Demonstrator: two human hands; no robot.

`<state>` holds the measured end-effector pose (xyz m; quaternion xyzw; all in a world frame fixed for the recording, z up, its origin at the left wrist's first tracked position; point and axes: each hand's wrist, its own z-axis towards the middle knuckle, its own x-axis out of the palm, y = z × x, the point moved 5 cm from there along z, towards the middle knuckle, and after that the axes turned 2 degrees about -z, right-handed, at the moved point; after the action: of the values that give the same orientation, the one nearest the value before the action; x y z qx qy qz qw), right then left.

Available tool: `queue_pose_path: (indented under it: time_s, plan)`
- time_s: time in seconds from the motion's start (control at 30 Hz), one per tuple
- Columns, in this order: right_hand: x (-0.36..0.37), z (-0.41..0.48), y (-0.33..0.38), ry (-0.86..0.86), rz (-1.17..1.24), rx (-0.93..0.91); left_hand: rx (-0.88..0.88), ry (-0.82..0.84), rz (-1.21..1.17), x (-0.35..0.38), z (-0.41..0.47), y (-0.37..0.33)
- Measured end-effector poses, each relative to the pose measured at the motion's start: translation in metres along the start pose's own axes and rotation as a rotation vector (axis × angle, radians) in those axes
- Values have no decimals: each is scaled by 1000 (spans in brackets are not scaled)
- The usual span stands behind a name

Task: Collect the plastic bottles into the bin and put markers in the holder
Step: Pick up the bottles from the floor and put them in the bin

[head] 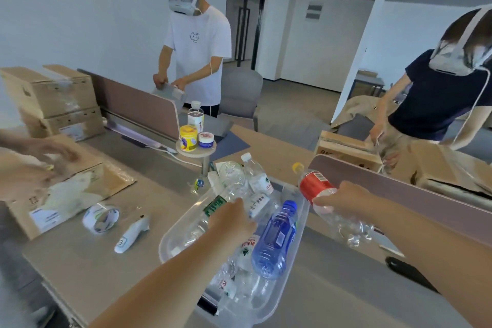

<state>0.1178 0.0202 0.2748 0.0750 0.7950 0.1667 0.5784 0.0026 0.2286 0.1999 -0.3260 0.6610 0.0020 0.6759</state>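
Red-labelled bottle [316,189] clamped in right hand [346,201] beside bin [298,223]; left hand [231,221] grips green-labelled bottle [213,206].

Bottles [274,239] lie in the bin [170,237], tape roll [100,218] probably left.

White walls [80,8], a grey chair [241,95], dark glass doors [245,21] and mauve desk dividers [138,106]
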Motion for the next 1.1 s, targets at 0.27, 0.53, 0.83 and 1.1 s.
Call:
queue_pose_path:
  time_s: [0.27,0.53,0.83,1.1]
  plan:
    - [1,56,32,159,20,-10,-12,31,81,-11,27,3]
    - [-4,76,73,-277,-1040,-403,-69,-8,-25,-27,45,10]
    - [36,104,64,-203,-1252,-452,-124,-55,-293,-29,62,12]
    - [61,129,67,-92,-1251,-576,-134,-67,-395,-20,82,7]
